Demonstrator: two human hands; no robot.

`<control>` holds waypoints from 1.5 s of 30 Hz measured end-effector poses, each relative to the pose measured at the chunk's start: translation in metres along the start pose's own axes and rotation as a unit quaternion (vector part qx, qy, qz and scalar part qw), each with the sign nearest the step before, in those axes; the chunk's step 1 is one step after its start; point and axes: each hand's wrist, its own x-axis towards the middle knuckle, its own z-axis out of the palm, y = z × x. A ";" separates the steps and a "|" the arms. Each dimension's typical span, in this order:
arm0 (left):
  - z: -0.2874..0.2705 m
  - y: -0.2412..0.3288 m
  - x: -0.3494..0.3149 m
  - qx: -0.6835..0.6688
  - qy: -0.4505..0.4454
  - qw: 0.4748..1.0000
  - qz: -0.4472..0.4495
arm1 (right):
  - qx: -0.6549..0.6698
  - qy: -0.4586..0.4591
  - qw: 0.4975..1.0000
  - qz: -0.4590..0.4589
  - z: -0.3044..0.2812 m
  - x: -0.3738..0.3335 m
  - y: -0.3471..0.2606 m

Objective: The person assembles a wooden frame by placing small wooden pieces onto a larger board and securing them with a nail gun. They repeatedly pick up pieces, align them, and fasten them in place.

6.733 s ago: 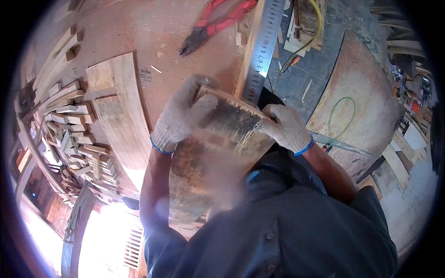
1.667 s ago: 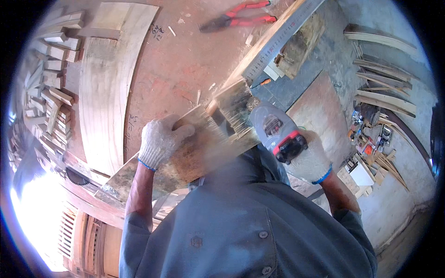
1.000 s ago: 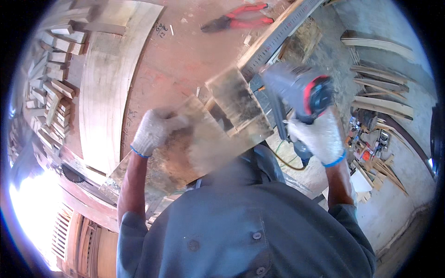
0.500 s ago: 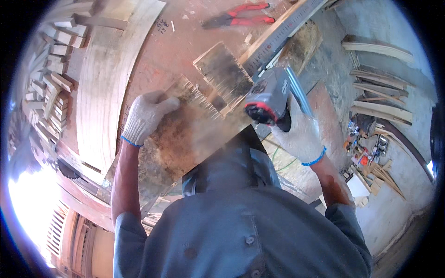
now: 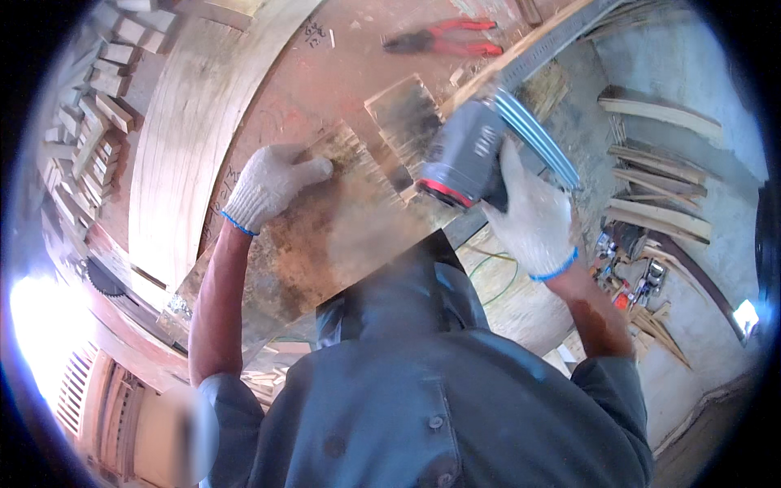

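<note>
My right hand (image 5: 533, 220), in a white knit glove with a blue cuff, grips a grey nail gun (image 5: 462, 150) by its handle. The gun has a red ring at its rear end, and a long silvery magazine slants beside it. A stained, rough plywood board (image 5: 325, 244) lies in front of my body. On its left part rests my gloved left hand (image 5: 268, 185), fingers curled at the edge and thumb laid over the top. Just past that board is a smaller dark-stained wood piece (image 5: 404, 118) with splintered edges. The gun's nose is hard to make out.
Red-handled pliers (image 5: 447, 38) lie on the reddish bench farther off. A long pale plank (image 5: 191, 138) and stacked wood blocks (image 5: 89, 142) are at left, near a toothed saw blade (image 5: 104, 278). A straight timber strip (image 5: 537, 41) runs at upper right; wood strips (image 5: 659, 167) lie beyond.
The nail gun has turned in my right hand's grip, its magazine now slanting more to the right. My left hand stays on the board. The whole view has shifted slightly.
</note>
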 end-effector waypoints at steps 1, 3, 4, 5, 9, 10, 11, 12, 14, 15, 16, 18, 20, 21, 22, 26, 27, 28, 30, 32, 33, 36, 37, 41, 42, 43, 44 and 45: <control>0.001 -0.002 0.000 0.011 0.003 1.000 0.005 | 0.027 0.021 0.999 0.010 -0.006 -0.010 -0.001; 0.002 -0.004 0.000 0.019 0.002 1.000 0.010 | 0.118 0.019 0.990 0.073 -0.019 -0.021 -0.010; 0.002 -0.004 0.000 0.013 -0.002 1.000 0.010 | 0.171 0.043 0.983 0.055 -0.012 -0.025 -0.007; 0.000 -0.003 -0.001 0.009 -0.005 1.000 0.012 | 0.224 0.070 0.971 0.038 -0.001 -0.029 -0.004; 0.004 -0.003 -0.002 0.007 0.000 1.000 0.013 | -0.002 0.018 1.000 0.001 0.029 -0.004 0.007; 0.002 0.003 -0.002 0.004 -0.001 1.000 0.010 | -0.089 -0.015 0.996 -0.016 0.038 0.008 0.009; -0.001 0.004 -0.003 -0.001 0.002 1.000 0.000 | -0.079 -0.059 0.995 -0.008 0.012 0.017 -0.004; -0.001 0.001 -0.004 0.009 0.002 1.000 0.005 | -0.065 -0.044 0.997 -0.021 0.001 0.017 -0.006; -0.001 -0.006 -0.002 0.025 0.009 1.000 0.017 | -0.042 -0.010 0.998 -0.049 -0.012 0.020 0.001; -0.002 -0.004 0.000 0.019 0.007 1.000 0.009 | -0.024 0.060 0.995 -0.080 -0.006 0.013 0.011; -0.002 -0.001 0.001 0.012 0.005 1.000 0.000 | -0.039 0.072 0.993 -0.090 0.003 0.016 0.019; 0.001 0.001 -0.001 0.006 -0.005 1.000 -0.002 | -0.064 0.090 0.989 -0.095 0.010 0.017 0.017; 0.001 -0.002 0.000 -0.001 0.000 1.000 0.011 | -0.126 -0.060 0.989 -0.047 0.009 0.026 0.016; 0.000 -0.002 0.000 -0.013 -0.002 1.000 0.012 | -0.085 -0.057 0.993 -0.050 0.007 0.029 0.022; 0.000 -0.002 0.001 -0.026 -0.005 1.000 0.014 | -0.045 -0.054 0.996 -0.054 0.004 0.031 0.026; -0.006 -0.008 -0.017 -0.032 0.039 0.999 0.013 | 0.086 0.057 0.992 -0.068 -0.007 0.017 0.023; -0.013 -0.006 -0.025 -0.088 0.050 0.995 -0.001 | 0.146 0.026 0.989 -0.008 -0.015 0.012 0.019; -0.021 -0.005 -0.032 -0.103 0.061 0.993 -0.012 | 0.177 0.007 0.984 0.011 -0.018 0.008 0.019; -0.042 -0.001 -0.043 -0.130 0.080 0.988 -0.022 | 0.238 -0.024 0.969 0.054 -0.024 0.001 0.020; -0.054 0.007 -0.050 -0.135 0.089 0.986 -0.034 | 0.247 -0.051 0.965 0.077 -0.038 0.000 0.013; -0.057 0.008 -0.052 -0.136 0.091 0.985 -0.046 | 0.248 -0.054 0.964 0.080 -0.042 0.000 0.010; -0.048 -0.003 -0.047 -0.112 0.080 0.990 -0.016 | 0.247 -0.002 0.968 0.052 -0.039 -0.002 0.012; -0.040 -0.010 -0.043 -0.099 0.074 0.992 0.004 | 0.254 0.005 0.966 0.049 -0.039 -0.003 0.013; -0.008 0.001 -0.036 -0.140 0.042 0.988 -0.055 | 0.287 0.003 0.956 0.053 -0.032 -0.010 0.022; -0.005 0.005 -0.034 -0.135 0.044 0.988 -0.058 | 0.281 0.022 0.959 0.036 -0.019 -0.015 0.029; 0.001 0.004 -0.031 -0.129 0.047 0.989 -0.062 | 0.275 0.041 0.960 0.018 -0.013 -0.020 0.034; 0.006 0.003 -0.026 -0.124 0.053 0.989 -0.066 | 0.301 0.001 0.953 0.030 -0.017 -0.023 0.032; 0.007 0.004 -0.030 -0.182 0.049 0.980 -0.065 | 0.330 -0.038 0.942 0.037 -0.026 -0.025 0.026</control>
